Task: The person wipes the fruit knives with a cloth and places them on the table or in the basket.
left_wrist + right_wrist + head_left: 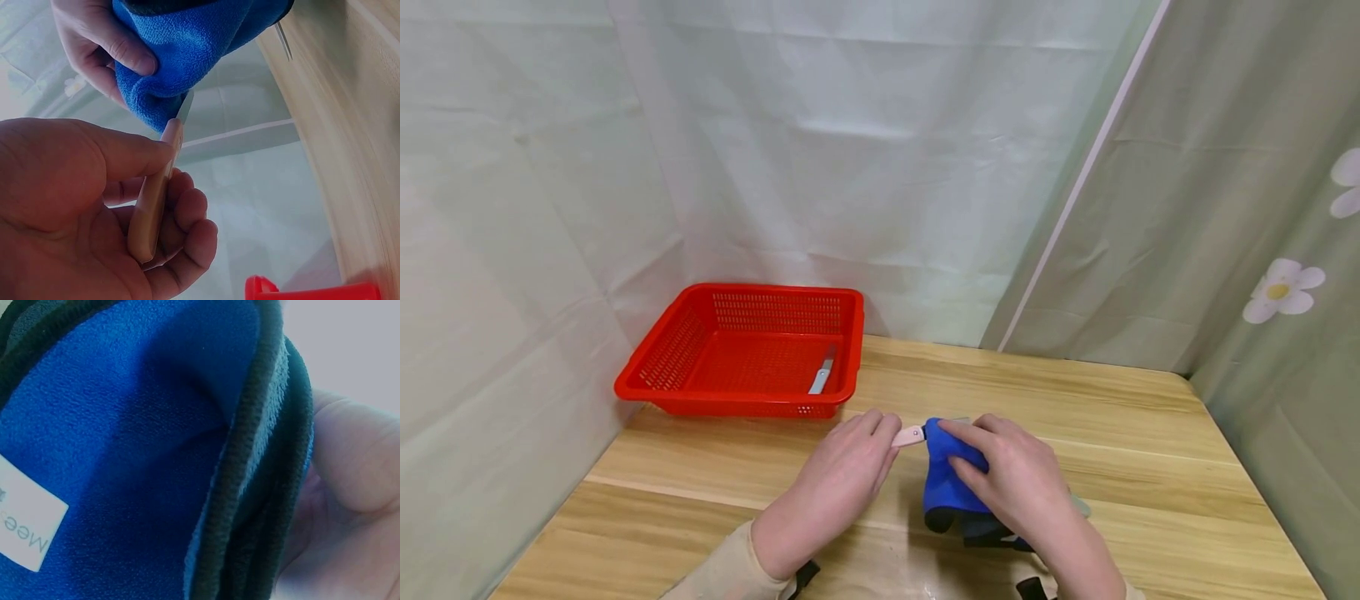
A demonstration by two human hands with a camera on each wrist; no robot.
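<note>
My left hand (pixel 850 458) grips the pale pink handle (pixel 152 206) of a knife. A short stretch of its blade (pixel 185 107) shows before it runs into the folds of a blue cloth (pixel 951 471). With thumb and fingers, my right hand (pixel 1018 467) pinches this cloth around the blade, which is mostly hidden. The cloth has a dark edge and a white label (pixel 28 515), and its lower folds hang just over the table. Past the right wrist, a pale grey-green piece (pixel 1081 505) peeks out, mostly covered by hand and cloth.
At the back left of the wooden table (pixel 1120 433) stands a red plastic basket (pixel 741 406). Inside lies another knife with a whitish handle (pixel 820 381). Light curtains (pixel 850 167) hang behind and at both sides. In the left wrist view, a thin metal strip (pixel 284 42) shows below the cloth.
</note>
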